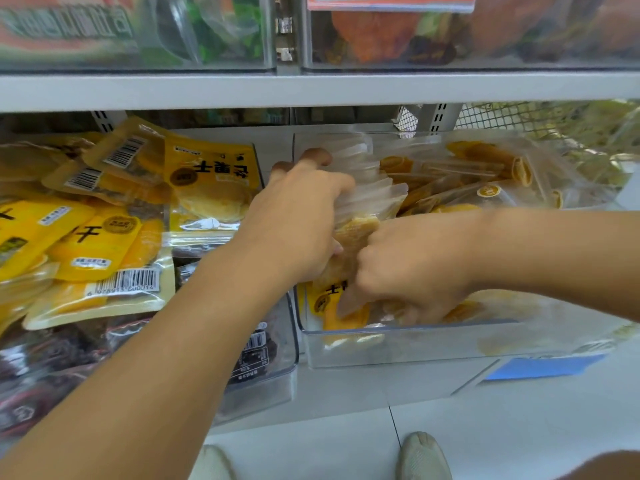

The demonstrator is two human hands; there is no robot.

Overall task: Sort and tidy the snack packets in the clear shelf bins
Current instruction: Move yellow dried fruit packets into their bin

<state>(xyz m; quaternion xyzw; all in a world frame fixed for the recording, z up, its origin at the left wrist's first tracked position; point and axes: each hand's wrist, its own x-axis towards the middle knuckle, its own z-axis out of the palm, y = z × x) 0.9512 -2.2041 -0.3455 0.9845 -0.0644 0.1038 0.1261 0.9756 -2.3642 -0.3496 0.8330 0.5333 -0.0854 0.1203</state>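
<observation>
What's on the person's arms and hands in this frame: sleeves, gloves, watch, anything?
Nothing visible. Left hand and right hand are bare, without gloves; no rings show on the fingers. Both forearms are uncovered up to the frame edge, with no sleeves, watch or bands in view.

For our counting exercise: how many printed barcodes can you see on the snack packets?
4: two on upturned yellow packets at upper left, one on the big front-left packet, one on a dark packet by the left forearm. Others may be hidden.
</observation>
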